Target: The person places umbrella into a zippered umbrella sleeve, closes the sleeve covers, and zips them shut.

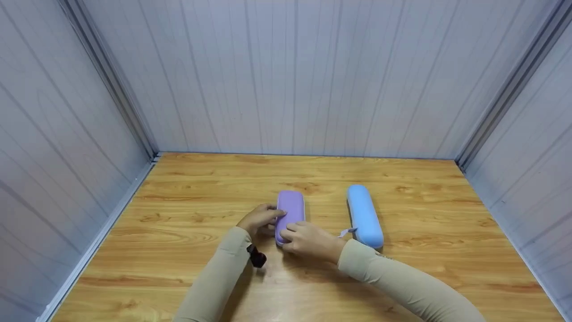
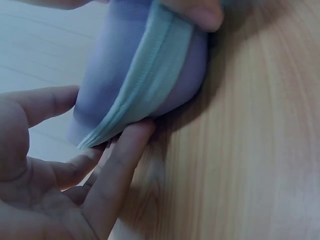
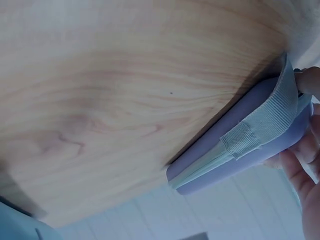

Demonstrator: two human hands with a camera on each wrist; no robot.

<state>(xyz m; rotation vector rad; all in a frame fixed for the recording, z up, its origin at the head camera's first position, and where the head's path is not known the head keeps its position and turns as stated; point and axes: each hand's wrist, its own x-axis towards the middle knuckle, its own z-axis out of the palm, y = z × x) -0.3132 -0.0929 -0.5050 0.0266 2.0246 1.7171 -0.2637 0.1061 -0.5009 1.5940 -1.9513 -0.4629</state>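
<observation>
A purple zippered glasses case point(image 1: 291, 206) lies on the table between the two hands. From its left side the left hand point(image 1: 261, 218) grips it, thumb on the lid and fingers point(image 2: 125, 160) along the pale zip edge. The right hand point(image 1: 308, 241) holds the case's near end, its fingers bent over the corner. A pale fabric strap point(image 3: 267, 117) runs along the side of the case in the right wrist view, and a fingertip touches its end. Whether the zip pull is pinched is hidden.
A blue glasses case point(image 1: 365, 217) of similar shape lies to the right, its small strap point(image 1: 347, 232) close to the right wrist. The wooden table point(image 1: 201, 188) is bounded by pale panel walls point(image 1: 286, 80) at the back and both sides. Something dark point(image 1: 257, 257) hangs at the left wrist.
</observation>
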